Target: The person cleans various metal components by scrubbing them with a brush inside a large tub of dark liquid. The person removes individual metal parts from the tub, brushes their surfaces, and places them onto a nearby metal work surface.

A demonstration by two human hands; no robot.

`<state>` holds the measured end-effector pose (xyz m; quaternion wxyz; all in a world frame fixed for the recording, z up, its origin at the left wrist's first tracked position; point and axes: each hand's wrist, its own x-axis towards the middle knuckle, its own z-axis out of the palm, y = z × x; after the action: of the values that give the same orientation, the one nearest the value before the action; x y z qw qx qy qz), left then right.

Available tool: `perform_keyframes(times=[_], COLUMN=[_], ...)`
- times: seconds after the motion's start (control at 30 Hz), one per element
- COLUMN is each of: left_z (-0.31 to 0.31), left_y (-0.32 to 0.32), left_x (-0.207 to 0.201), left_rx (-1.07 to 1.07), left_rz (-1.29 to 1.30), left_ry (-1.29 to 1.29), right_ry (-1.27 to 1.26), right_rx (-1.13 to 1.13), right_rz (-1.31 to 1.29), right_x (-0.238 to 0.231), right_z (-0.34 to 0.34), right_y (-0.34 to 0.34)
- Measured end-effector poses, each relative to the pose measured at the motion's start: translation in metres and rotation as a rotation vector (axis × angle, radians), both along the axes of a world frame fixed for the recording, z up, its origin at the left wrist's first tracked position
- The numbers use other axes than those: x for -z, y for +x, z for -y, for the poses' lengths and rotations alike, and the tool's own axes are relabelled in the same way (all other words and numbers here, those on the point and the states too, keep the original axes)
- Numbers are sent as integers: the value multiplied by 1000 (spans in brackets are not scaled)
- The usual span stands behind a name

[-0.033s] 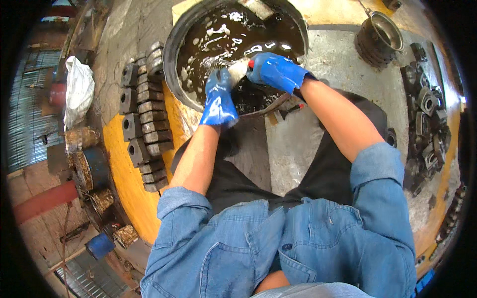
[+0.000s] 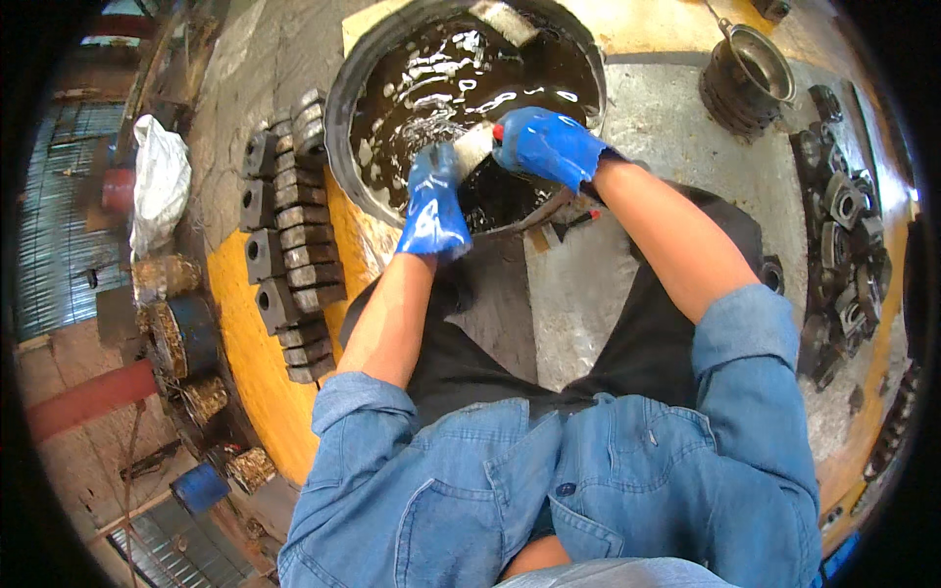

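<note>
Both my hands wear blue rubber gloves and are over a round black tub (image 2: 339, 127) of dark, foamy liquid (image 2: 412, 98). My right hand (image 2: 549, 145) is closed round a brush (image 2: 474, 149) with pale bristles; a bit of its red handle shows at the fingers. The bristle end points left, toward my left hand (image 2: 433, 186). That hand's fingers are curled together low over the liquid; whatever they grip is hidden by the glove and the dark water. A pale block (image 2: 506, 22) lies at the tub's far rim.
Left of the tub stand rows of dark metal blocks with holes (image 2: 263, 257). A metal pot with a handle (image 2: 750, 78) is at the far right, with a heap of dark metal parts (image 2: 841, 230) nearer. A white sack (image 2: 157, 181) lies far left.
The brush and my right hand have shifted slightly, and more of the pale bristles shows. My left hand has moved a little down and right.
</note>
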<state>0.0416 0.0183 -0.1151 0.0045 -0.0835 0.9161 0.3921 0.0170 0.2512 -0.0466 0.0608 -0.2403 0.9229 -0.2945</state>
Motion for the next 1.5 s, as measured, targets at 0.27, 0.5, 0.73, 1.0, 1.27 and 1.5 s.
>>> perform_keyframes(times=[0.27, 0.5, 0.73, 1.0, 1.27, 1.5], left_z=[-17, -121, -152, -177, -136, -58], left_y=[-14, -69, -102, -109, -107, -90], left_x=[-17, -50, 1, 17, -4, -45], left_rx=[102, 842, 968, 976, 982, 862], left_rz=[-263, -112, 304, 471, 476, 297], left_ry=[-245, -1074, -1089, -1135, -1024, -1336], right_ry=[250, 205, 13, -59, -73, 581], right_rx=[101, 133, 162, 252, 225, -21], right_rz=[221, 188, -65, -170, -297, -179], right_x=[-46, -45, -62, -27, -46, -103], right_z=[-33, -61, -93, -90, -106, -97], right_y=[-24, -47, -34, -49, -39, -28])
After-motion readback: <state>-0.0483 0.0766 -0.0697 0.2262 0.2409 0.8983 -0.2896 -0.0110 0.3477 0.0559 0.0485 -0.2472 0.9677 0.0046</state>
